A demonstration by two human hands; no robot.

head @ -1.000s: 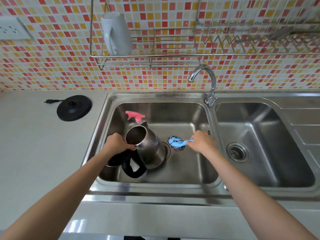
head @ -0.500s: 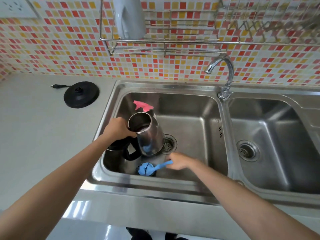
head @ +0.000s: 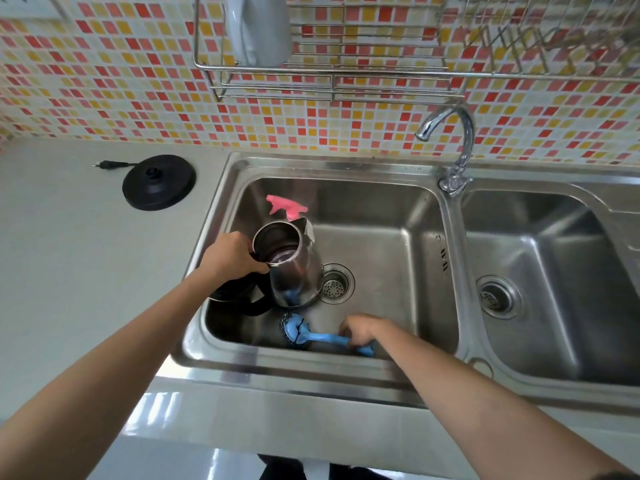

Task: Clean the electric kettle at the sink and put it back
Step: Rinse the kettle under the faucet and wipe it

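**Kettle held upright in the left basin; brush gripped at the near wall**

Fingers of the left hand [head: 232, 258] are curled round the rim of the electric kettle [head: 294, 271] at its 9 o'clock edge, just above the black handle [head: 256, 306]. Fingers of the right hand [head: 360, 329] are bent together over the blue handle of the scrubbing brush [head: 311, 336], gripping it. The round brush head points toward 9 o'clock and lies on the basin floor.

The kettle stands in the left basin [head: 381, 216] of the sink [head: 346, 166], mouth open and facing up, body tilted slightly. Its black lid [head: 232, 292] hangs open below the left hand. The brush head lies just beside the kettle's foot, at the kettle's 6 o'clock. The basin drain [head: 335, 283] sits at the kettle's 3 o'clock, partly hidden by the body. The pink trigger of a spray bottle [head: 285, 206] shows at the kettle's 12 o'clock; the bottle itself is hidden behind the kettle.

On the table [head: 69, 271], at 10 o'clock from the kettle, rests the black power base [head: 159, 181] with its plug [head: 104, 164] lying loose. The faucet [head: 457, 147] rises between the basins, and the right basin [head: 571, 289] lies at 3 o'clock. A wire rack [head: 329, 77] on the tiled wall, at 12 o'clock, holds a white jug [head: 258, 29].
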